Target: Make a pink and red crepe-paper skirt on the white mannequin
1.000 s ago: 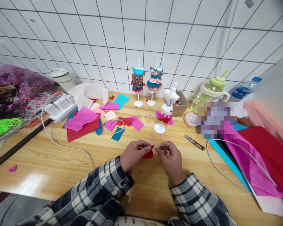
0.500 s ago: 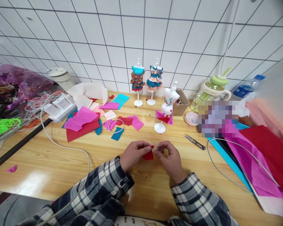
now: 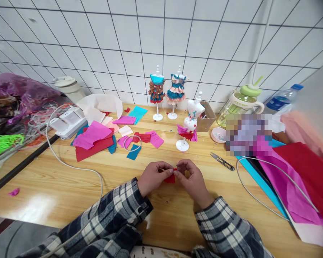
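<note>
Between my hands, a small red piece of crepe paper [image 3: 170, 178] hangs with a scalloped lower edge. My left hand [image 3: 154, 176] pinches it at the upper left between thumb and forefinger. My right hand [image 3: 193, 180] is closed on its upper right corner, thumb against forefinger. Both sets of fingertips meet at the paper's gathered top, which they partly hide. Beyond my hands stands a white mini dress form [image 3: 195, 107] with a pink and red frill low on it. Thread snips [image 3: 222, 161] lie to the right of my right hand.
Two dressed mini forms, one in brown and teal [image 3: 156, 89], one in teal and peach [image 3: 176, 89], stand by the wall. Paper scraps [image 3: 94, 134] and a power strip [image 3: 69, 123] lie left. A pink bowl [image 3: 219, 135], cup [image 3: 240, 102] and coloured sheets [image 3: 298, 179] occupy the right.
My right hand has moved slightly left, so its fingertips now touch the red paper beside my left thumb. The gap between the two hands has closed.
</note>
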`<state>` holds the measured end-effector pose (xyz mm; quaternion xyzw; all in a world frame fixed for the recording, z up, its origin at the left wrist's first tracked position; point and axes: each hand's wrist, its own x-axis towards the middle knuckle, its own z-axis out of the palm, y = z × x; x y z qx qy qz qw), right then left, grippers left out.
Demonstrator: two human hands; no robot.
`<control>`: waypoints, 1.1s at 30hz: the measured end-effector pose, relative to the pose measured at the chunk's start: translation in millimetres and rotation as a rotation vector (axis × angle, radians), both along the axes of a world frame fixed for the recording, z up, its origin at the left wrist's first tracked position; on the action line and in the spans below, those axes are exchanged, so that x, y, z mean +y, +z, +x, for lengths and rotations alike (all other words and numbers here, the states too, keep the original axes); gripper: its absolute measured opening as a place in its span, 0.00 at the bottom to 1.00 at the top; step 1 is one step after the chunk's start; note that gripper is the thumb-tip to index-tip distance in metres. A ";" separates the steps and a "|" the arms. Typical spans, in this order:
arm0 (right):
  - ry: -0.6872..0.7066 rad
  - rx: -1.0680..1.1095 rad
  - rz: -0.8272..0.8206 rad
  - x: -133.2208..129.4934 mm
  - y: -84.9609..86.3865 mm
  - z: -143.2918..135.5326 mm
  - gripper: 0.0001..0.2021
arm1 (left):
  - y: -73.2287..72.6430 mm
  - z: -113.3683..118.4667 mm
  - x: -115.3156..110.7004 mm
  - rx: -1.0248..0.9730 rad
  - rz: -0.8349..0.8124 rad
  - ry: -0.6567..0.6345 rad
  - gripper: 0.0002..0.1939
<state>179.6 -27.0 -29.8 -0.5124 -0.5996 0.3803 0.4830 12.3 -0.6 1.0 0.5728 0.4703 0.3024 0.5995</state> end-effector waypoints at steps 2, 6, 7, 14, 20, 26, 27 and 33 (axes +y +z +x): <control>0.017 0.023 -0.017 0.4 0.7 -0.1 0.08 | -1.1 -1.3 0.9 -0.001 -0.002 -0.024 0.14; -0.005 0.037 -0.008 1.2 3.3 2.8 0.04 | -3.8 -2.5 2.2 -0.086 -0.018 -0.083 0.16; -0.012 0.040 -0.006 1.4 3.9 3.7 0.04 | -4.3 -2.3 2.3 -0.097 -0.021 -0.090 0.16; 0.067 0.091 -0.074 2.8 4.1 5.6 0.05 | -6.5 0.3 1.8 -0.057 -0.029 -0.018 0.14; 0.183 0.331 -0.191 5.4 -0.7 13.3 0.11 | -6.3 -0.1 2.7 -0.060 -0.056 -0.009 0.15; 0.231 0.141 -0.053 7.4 3.0 15.2 0.09 | -6.6 -2.4 3.1 -0.116 -0.145 -0.084 0.15; 0.248 0.118 -0.040 8.0 3.9 15.0 0.08 | -7.1 -2.6 3.0 -0.131 -0.161 -0.088 0.14; 0.126 0.082 -0.059 11.9 1.5 15.6 0.04 | -11.2 -1.7 4.6 -0.231 -0.209 -0.003 0.16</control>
